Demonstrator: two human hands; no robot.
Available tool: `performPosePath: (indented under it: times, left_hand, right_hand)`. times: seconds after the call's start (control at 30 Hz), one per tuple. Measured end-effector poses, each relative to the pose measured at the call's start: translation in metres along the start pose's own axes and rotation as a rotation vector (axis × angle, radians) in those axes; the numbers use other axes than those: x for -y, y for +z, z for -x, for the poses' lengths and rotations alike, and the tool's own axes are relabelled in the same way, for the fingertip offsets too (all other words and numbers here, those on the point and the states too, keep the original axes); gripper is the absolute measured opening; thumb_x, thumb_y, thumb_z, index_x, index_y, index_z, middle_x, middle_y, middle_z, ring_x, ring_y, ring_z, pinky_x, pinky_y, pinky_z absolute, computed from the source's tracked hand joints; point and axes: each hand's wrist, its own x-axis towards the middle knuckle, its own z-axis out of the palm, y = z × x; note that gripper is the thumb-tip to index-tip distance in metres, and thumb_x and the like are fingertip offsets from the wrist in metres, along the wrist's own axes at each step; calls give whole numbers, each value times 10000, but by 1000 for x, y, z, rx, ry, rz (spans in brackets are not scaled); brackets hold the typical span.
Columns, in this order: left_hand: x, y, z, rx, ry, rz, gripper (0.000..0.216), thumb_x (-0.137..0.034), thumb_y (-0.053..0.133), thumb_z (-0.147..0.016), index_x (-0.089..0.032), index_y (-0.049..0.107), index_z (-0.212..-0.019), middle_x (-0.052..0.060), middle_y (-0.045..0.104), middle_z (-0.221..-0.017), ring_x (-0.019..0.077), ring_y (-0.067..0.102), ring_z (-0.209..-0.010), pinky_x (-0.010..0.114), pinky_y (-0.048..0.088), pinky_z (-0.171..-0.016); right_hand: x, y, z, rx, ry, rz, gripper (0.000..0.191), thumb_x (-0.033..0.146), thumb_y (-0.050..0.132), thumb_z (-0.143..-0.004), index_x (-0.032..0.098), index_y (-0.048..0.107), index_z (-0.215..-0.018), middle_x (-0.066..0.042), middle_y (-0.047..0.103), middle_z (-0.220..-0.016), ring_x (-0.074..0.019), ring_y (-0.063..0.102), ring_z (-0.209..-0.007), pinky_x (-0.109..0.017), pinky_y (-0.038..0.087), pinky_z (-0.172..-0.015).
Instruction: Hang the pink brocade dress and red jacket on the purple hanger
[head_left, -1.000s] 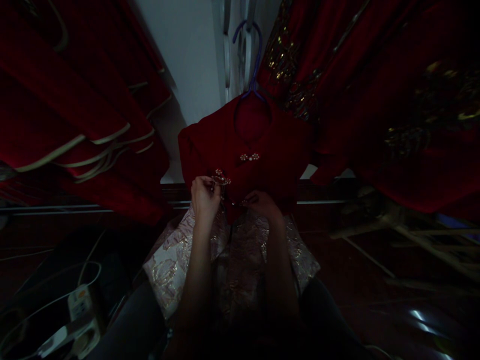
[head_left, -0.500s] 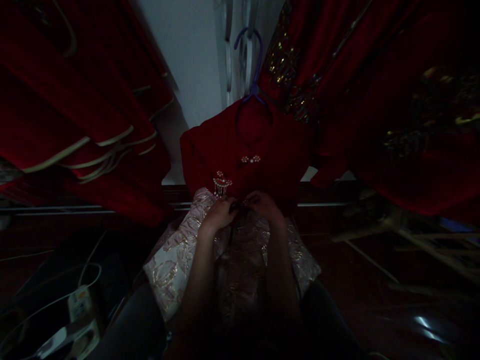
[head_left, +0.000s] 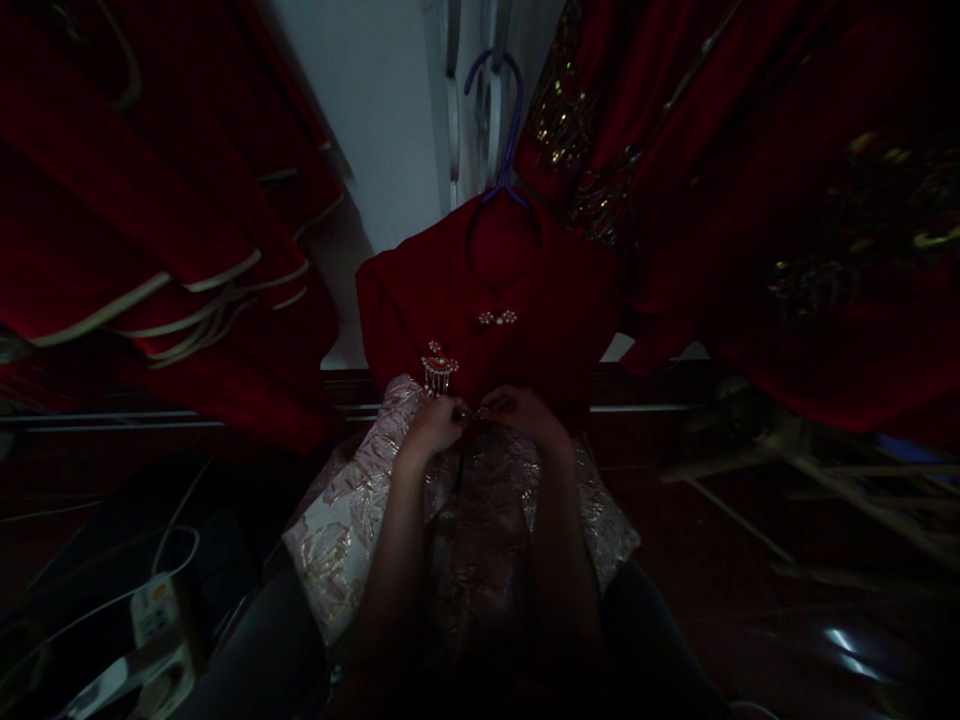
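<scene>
A red jacket (head_left: pixel 420 270) hangs in front of me on a purple hanger (head_left: pixel 513 130). On its chest is a beaded clasp (head_left: pixel 498 318), and a brooch with bead tassels (head_left: pixel 439 368) sits lower to the left. My left hand (head_left: pixel 435 426) and my right hand (head_left: pixel 525 415) meet at the jacket's front, below that clasp. Their fingers pinch the two sides of a second small beaded clasp (head_left: pixel 481 411), partly hidden by the fingertips. Pale floral brocade with gold thread (head_left: pixel 360 510) spreads under my forearms and over my lap.
Red garments with pale edging (head_left: pixel 247 260) hang on the left. More red garments with gold sequins (head_left: pixel 562 130) hang on the right. A power strip (head_left: pixel 157 610) with a white cable lies low left. A wooden frame (head_left: pixel 795 450) stands at right. The light is dim.
My fingertips have shifted slightly at the jacket front, and more of the small beaded clasp shows between them. The whole view has moved a little; the jacket still hangs in place.
</scene>
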Motion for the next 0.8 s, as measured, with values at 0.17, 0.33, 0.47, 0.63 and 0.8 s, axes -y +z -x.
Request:
performPosePath:
  times: [0.17, 0.33, 0.47, 0.63, 0.8]
  left_hand:
    - [-3, -3, -2, -7, -25, 120, 96, -210, 603, -757, -157, 669, -801, 56, 737, -845, 167, 667, -760, 223, 438, -628]
    - [-7, -3, -2, -14, -51, 204, 183, -342, 639, -743, -160, 662, -743, 47, 740, -810, 165, 663, -742, 213, 433, -598]
    - [-8, -5, 0, -10, -59, 224, 268, -422, 640, -737, -155, 664, -735, 44, 730, -780, 163, 646, -708, 216, 406, -572]
    - [-10, -5, 2, 10, 21, 100, 378, -501, 570, -792, -145, 657, -700, 12, 661, -641, 132, 568, -596, 218, 317, -518]
    - [-9, -3, 0, -47, 23, 64, 305, -407, 535, -838, -148, 656, -731, 30, 689, -690, 140, 596, -630, 224, 333, -545]
  right_hand:
    - [2, 2, -2, -21, 13, -31, 186, 205, 682, -717, 180, 734, -893, -34, 739, -842, -137, 672, -764, -246, 514, -730]
    - [6, -3, 2, 1, -29, -66, 215, 193, 637, -736, 188, 739, -926, -34, 745, -898, -146, 678, -806, -270, 519, -784]
    - [9, -6, 5, 35, -37, -91, 232, 185, 610, -740, 177, 736, -935, -35, 744, -888, -142, 677, -794, -255, 514, -753]
    - [10, -6, 4, 30, -70, -100, 241, 173, 590, -754, 180, 727, -952, -30, 739, -905, -137, 675, -818, -250, 509, -772]
    - [9, 0, -1, -53, -72, -43, 256, 128, 573, -752, 181, 720, -955, -25, 731, -834, -134, 671, -773, -254, 512, -743]
